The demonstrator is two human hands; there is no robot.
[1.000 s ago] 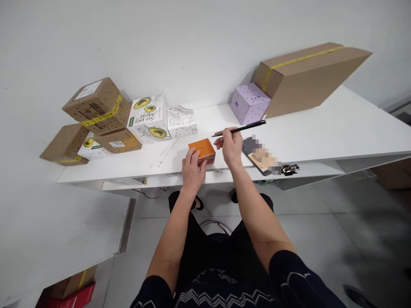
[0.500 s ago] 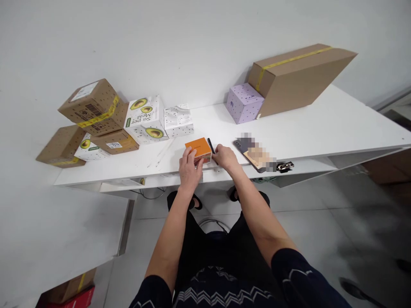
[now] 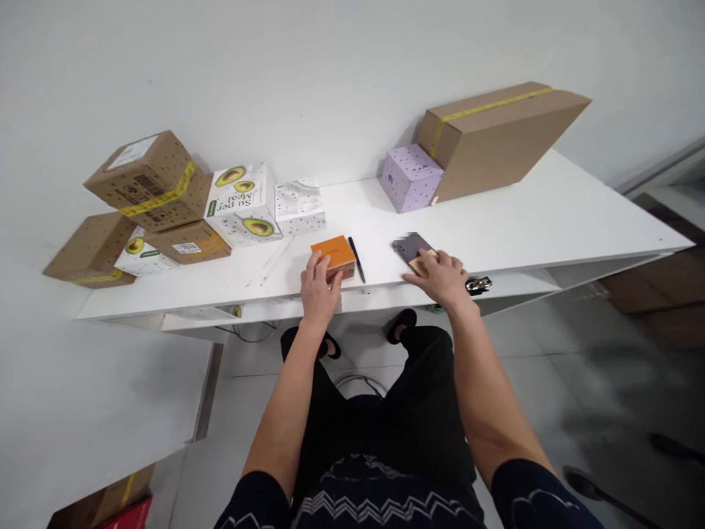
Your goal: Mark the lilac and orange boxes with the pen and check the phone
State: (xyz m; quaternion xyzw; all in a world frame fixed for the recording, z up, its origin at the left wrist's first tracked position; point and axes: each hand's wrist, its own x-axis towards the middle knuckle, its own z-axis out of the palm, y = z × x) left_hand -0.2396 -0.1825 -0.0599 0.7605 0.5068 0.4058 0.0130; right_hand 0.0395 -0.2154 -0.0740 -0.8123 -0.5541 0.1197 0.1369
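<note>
My left hand (image 3: 318, 283) rests on the near side of a small orange box (image 3: 333, 254) near the front edge of the white table (image 3: 512, 220). A black pen (image 3: 357, 258) lies flat just right of that box, untouched. My right hand (image 3: 440, 275) lies over a dark phone (image 3: 410, 246) further right, fingers spread across it. Whether it grips the phone I cannot tell.
Brown cartons (image 3: 148, 180) and avocado-print boxes (image 3: 242, 202) are stacked at the table's left, with a white dotted box (image 3: 299, 206) beside them. A lilac box (image 3: 410, 176) and a long taped carton (image 3: 496, 136) stand at the back right. A metal clip (image 3: 478, 283) sits on the lower shelf.
My right hand laid the pen down beside the orange box, then moved right onto the phone. My left hand stayed on the box.
</note>
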